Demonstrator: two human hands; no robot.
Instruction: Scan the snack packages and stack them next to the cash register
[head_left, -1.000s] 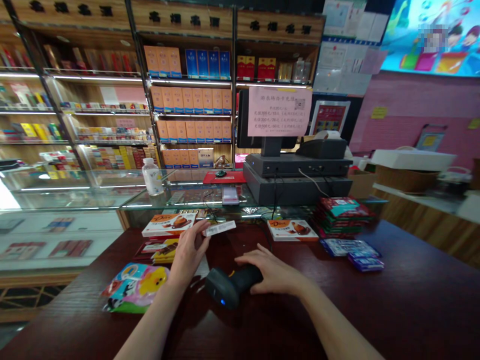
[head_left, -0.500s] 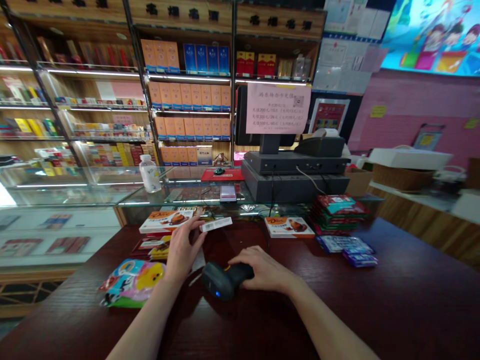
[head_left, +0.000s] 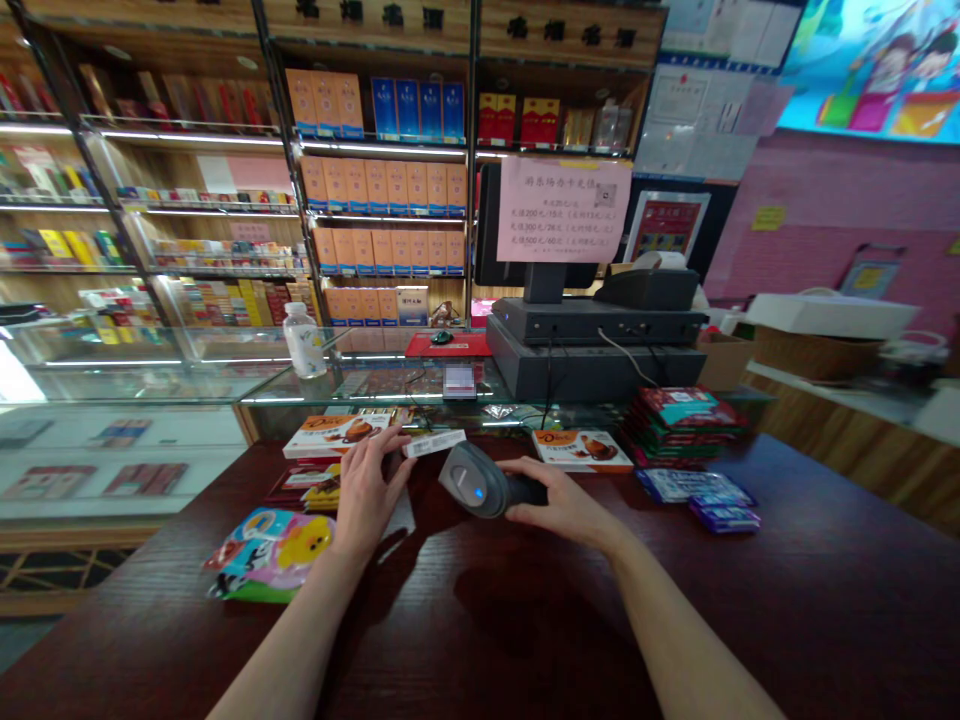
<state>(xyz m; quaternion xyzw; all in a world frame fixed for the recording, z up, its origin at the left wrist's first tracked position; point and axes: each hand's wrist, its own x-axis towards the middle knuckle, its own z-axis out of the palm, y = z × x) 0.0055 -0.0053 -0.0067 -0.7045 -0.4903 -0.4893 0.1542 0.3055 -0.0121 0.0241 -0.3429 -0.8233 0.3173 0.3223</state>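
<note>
Two things in play here: our left fingers (head_left: 384,452) are pinching the end of a white barcoded pack (head_left: 435,443), and our right fingers (head_left: 537,480) are clenched around a barcode scanner (head_left: 481,480), held up just beside it over the dark tabletop (head_left: 750,620), near a chocolate box (head_left: 336,436).

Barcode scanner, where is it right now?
In the head view, the barcode scanner sits in the right hand above the counter, just right of the small white box by the left hand.

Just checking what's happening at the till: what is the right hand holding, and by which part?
The right hand is holding a barcode scanner by its grip.
</note>
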